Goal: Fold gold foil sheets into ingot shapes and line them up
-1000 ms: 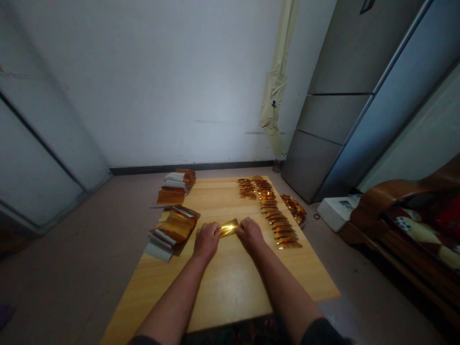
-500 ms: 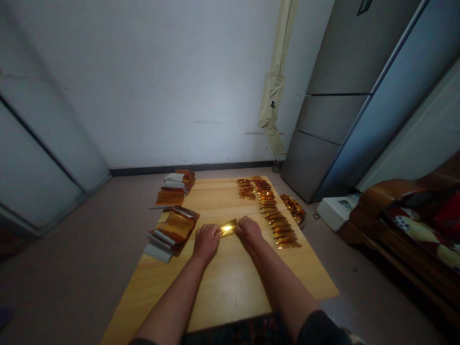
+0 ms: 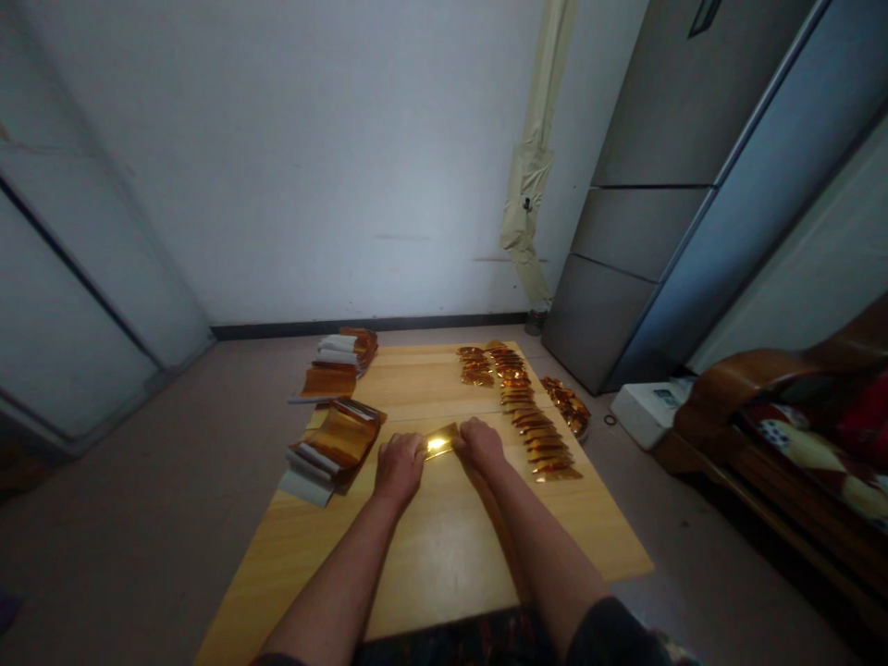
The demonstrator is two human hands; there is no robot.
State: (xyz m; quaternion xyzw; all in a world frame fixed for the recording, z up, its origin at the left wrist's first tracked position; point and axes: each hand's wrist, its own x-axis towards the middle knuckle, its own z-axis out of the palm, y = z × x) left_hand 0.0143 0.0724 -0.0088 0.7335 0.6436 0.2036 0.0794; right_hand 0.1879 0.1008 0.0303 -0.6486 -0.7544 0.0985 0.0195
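Note:
A shiny gold foil paper [image 3: 439,445] is stretched between my two hands over the middle of the wooden table [image 3: 444,546]. My left hand [image 3: 400,465] grips its left end with closed fingers. At the other end, my right hand [image 3: 480,444] is closed on the paper too; the fingertips are partly hidden. Left of my hands lies a fanned stack of gold foil sheets [image 3: 347,435] with pale backs. Behind it is a second stack of sheets [image 3: 331,380]. To the right, folded gold pieces [image 3: 531,416] overlap in a long row, beside a shorter row [image 3: 475,366].
A container heaped with gold folded pieces [image 3: 567,407] stands beyond the table's right edge. Farther right are a white box [image 3: 645,413], a wooden seat [image 3: 728,398] and a grey fridge [image 3: 624,240]. A white wall [image 3: 361,166] rises behind the table.
Both hands stay in nearly the same place on the gold paper. Its surface has tilted slightly, and a narrow bright edge now shows along its near side.

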